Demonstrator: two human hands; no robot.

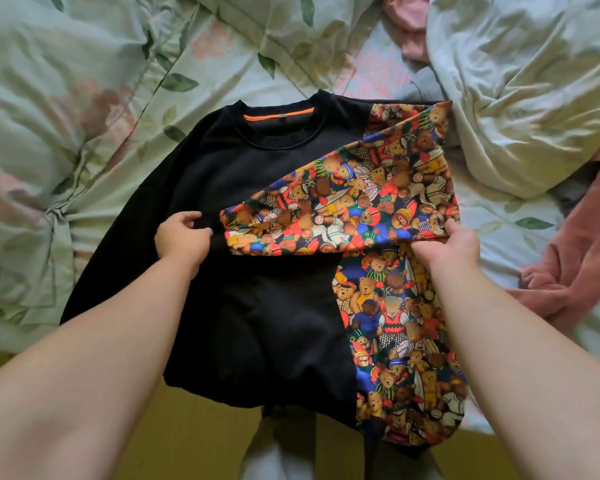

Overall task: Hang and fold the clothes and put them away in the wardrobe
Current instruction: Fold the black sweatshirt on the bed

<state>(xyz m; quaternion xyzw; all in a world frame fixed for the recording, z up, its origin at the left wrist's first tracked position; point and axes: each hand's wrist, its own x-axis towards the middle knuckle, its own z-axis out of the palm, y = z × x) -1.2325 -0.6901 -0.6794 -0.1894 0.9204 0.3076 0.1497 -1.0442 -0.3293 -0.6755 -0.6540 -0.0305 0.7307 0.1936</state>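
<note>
Nearest, the black crew-neck sweatshirt with a teddy-bear-print side lies front-up on the pale green floral duvet, hem drooping over the edge. Its bear-print sleeve lies across the chest, the left hand pinching the cuff end, the right hand gripping the fold with curled fingers. Folding looks barely begun, the wardrobe step untouched, and farther off a crumpled pink garment waits.

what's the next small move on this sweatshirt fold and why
Probably lower the teddy-bear print sleeve flat onto the chest of the black sweatshirt and release. The left hand pinches its cuff end at mid-chest, the right hand grips the fold at the side edge, and the sleeve looks lifted, not yet flat.
</note>
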